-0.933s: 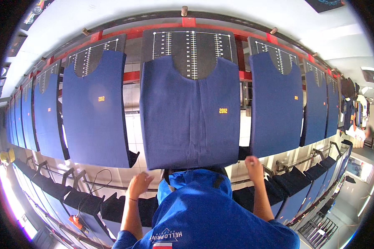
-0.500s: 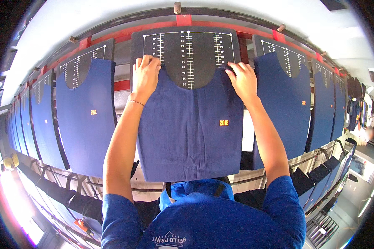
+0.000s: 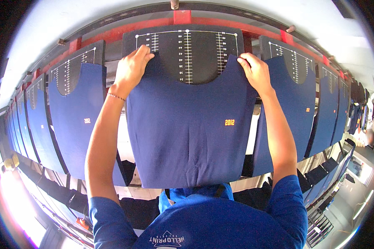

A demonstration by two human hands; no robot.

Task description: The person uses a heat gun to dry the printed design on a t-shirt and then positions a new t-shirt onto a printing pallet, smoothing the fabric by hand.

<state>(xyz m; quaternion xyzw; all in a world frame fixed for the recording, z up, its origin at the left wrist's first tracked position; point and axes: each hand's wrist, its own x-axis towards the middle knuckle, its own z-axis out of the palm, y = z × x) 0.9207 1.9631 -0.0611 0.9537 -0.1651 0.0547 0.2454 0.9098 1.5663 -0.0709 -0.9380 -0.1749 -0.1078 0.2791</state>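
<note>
A navy blue shirt panel (image 3: 187,128) with a scooped neckline lies over a black board (image 3: 203,54) marked with white ruler scales. A small orange-yellow print sits on the right side of its chest. My left hand (image 3: 132,68) is closed, pinching the left shoulder corner of the panel. At the other shoulder corner, my right hand (image 3: 255,71) grips the cloth between thumb and fingers. Between the hands the cloth is drawn wide, with soft creases low in the middle. Its bottom edge hangs close to my body.
Similar boards carrying navy panels stand on both sides, such as the left neighbouring panel (image 3: 77,112) and the right neighbouring panel (image 3: 293,112). A red rail (image 3: 124,34) runs behind the boards. Further rows of boards curve round behind me. An orange-red object (image 3: 82,223) lies at lower left.
My hands have moved apart, and the panel's shoulders have spread with them. The neckline sits slightly higher on the board, and the upper cloth looks smoother.
</note>
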